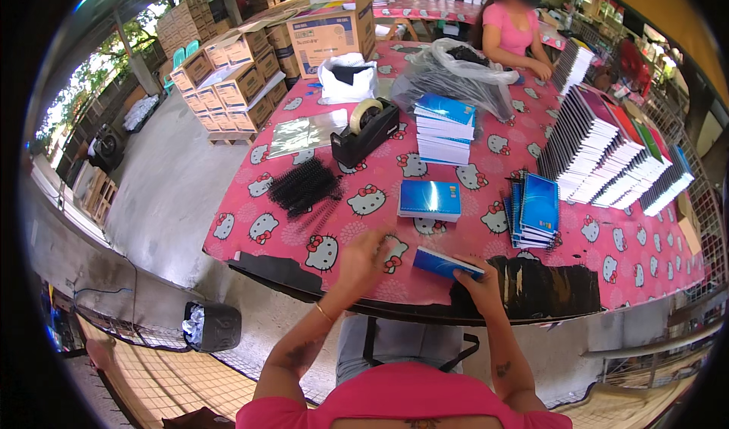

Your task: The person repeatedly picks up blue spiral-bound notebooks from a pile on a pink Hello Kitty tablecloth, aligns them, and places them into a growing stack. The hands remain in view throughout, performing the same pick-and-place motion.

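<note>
- Gripping a blue-covered booklet (434, 262): right hand (480, 286), fingers closed around its right end, thumb on the upper side.
- Booklet sits at the near edge of the tabletop (486, 241) (pink, cat-face print), tilted, just in front of the person.
- Left hand (363, 263) is over the tabletop, left of the booklet and apart from it — fingers loosely bent, blurred; cannot tell if they pinch anything.
- Black spiral coils (304, 188) heaped beyond the left hand, a few loose ones on the near side.
- Short stack of blue booklets (429, 200) just beyond the held one; taller stack (443, 137) farther back, its top leaning unevenly.
- Spiral-bound blue notebooks (539, 210) in a small, uneven pile to the right; long rows of bound notebooks (596, 152) behind, mixed covers.
- Black tape dispenser (364, 137) with a roll on it, beside clear plastic sheets (304, 134).
- Farther back — white bag (347, 87), clear plastic bag (456, 83) with dark contents, cardboard carton (330, 43).
- Co-worker (507, 30) in pink at the far side.
</note>
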A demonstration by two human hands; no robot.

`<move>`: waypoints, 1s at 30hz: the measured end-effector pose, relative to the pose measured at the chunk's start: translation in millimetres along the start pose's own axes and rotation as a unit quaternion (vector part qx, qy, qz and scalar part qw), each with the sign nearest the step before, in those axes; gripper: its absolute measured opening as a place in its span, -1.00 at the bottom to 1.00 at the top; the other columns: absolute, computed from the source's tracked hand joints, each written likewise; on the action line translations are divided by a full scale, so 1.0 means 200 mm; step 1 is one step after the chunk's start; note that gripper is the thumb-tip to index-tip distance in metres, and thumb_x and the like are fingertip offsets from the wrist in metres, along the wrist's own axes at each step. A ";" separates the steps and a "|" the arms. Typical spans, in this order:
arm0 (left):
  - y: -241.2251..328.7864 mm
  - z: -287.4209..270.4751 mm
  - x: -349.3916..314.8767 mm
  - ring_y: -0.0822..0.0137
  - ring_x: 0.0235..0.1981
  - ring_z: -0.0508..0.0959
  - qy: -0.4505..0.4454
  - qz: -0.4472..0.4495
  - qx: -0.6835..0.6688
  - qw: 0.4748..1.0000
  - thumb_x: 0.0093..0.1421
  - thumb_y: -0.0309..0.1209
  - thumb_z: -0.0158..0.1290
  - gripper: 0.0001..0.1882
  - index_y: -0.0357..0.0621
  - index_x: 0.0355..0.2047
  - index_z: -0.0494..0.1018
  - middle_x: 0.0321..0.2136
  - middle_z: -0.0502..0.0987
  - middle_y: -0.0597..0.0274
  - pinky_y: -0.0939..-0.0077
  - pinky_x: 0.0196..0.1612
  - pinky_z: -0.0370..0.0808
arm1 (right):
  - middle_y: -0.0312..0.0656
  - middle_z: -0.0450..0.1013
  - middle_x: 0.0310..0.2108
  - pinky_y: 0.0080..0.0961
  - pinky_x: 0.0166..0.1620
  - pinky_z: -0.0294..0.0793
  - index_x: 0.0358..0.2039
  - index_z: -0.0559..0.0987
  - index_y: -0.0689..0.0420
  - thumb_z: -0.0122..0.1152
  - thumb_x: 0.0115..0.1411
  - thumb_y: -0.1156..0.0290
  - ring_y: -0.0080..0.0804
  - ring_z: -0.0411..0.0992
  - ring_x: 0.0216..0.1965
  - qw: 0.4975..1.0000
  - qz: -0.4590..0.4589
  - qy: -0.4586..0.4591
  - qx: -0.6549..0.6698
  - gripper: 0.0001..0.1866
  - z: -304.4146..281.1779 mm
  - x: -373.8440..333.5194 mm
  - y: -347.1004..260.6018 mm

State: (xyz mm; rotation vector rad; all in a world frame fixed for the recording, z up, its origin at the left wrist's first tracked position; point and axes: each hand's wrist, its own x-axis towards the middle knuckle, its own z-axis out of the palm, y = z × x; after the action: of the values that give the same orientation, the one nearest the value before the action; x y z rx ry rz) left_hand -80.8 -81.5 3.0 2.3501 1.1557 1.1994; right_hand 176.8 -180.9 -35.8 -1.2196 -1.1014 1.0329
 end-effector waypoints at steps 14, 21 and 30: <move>0.09 0.05 -0.02 0.29 -0.59 0.52 -0.069 0.006 -0.101 0.992 0.20 -0.47 0.18 -0.70 -0.14 -0.03 0.58 -0.46 0.56 0.12 0.47 -0.50 0.44 | -0.31 0.56 -0.23 -0.62 -0.08 0.38 -0.07 0.63 0.23 0.28 0.21 0.56 -0.62 0.42 -0.20 0.999 -0.019 -0.020 -0.027 -0.74 -0.02 0.02 0.03; 0.02 0.04 0.08 0.18 -0.50 0.56 -0.117 0.040 -0.076 0.989 0.20 -0.43 0.17 -0.81 -0.14 -0.16 0.58 -0.48 0.53 0.14 0.35 -0.44 0.47 | -0.28 0.58 -0.19 -0.58 0.00 0.39 -0.06 0.63 0.23 0.30 0.20 0.57 -0.58 0.45 -0.14 0.998 -0.024 -0.037 -0.037 -0.73 -0.04 0.03 0.02; 0.00 0.04 0.16 0.02 -0.21 0.53 -0.252 0.086 -0.059 0.962 0.21 -0.17 0.16 -0.63 -0.07 -0.05 0.48 -0.15 0.49 0.09 0.11 -0.13 0.43 | -0.27 0.58 -0.18 -0.58 -0.01 0.39 -0.03 0.62 0.22 0.29 0.22 0.55 -0.58 0.44 -0.14 0.997 -0.024 -0.055 -0.044 -0.72 -0.04 0.02 0.02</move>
State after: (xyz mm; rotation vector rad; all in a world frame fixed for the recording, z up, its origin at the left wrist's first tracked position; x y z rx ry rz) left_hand -63.9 -56.8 15.2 2.4910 0.7012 0.6249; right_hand 186.0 -179.1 -39.3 -1.2126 -1.2668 1.0334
